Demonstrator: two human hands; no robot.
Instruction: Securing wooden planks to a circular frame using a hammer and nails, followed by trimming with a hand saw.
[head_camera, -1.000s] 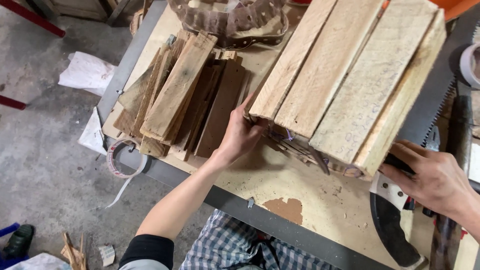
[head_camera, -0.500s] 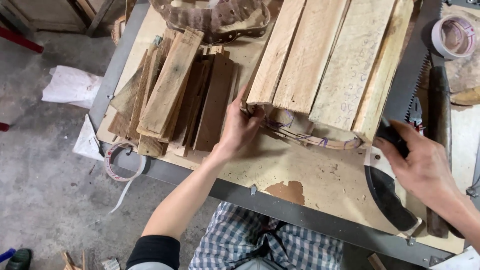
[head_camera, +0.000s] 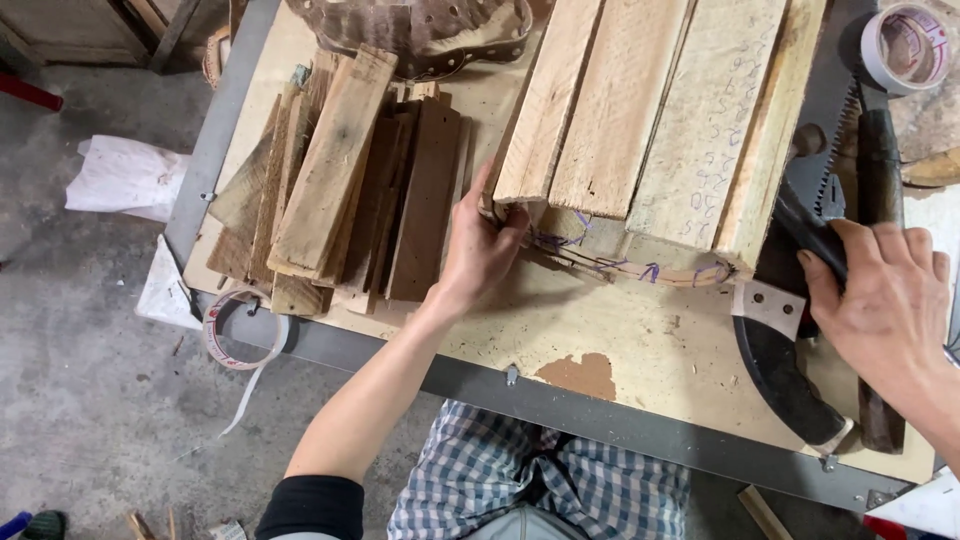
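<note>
Bracing the near end of the pale plank bundle (head_camera: 650, 130) at frame centre, the left hand (head_camera: 480, 250) grips its corner, steadying it. At right, the right hand (head_camera: 885, 295) rests loosely on a handsaw (head_camera: 800, 300), fingers curled over its dark handle, keeping it within reach.

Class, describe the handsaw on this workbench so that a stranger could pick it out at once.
Start at the four pale planks lying side by side on the workbench. Just right of them, under the right hand, lies the handsaw. Its toothed blade and curved black handle set it apart from the wooden-handled tool beside it.
</note>
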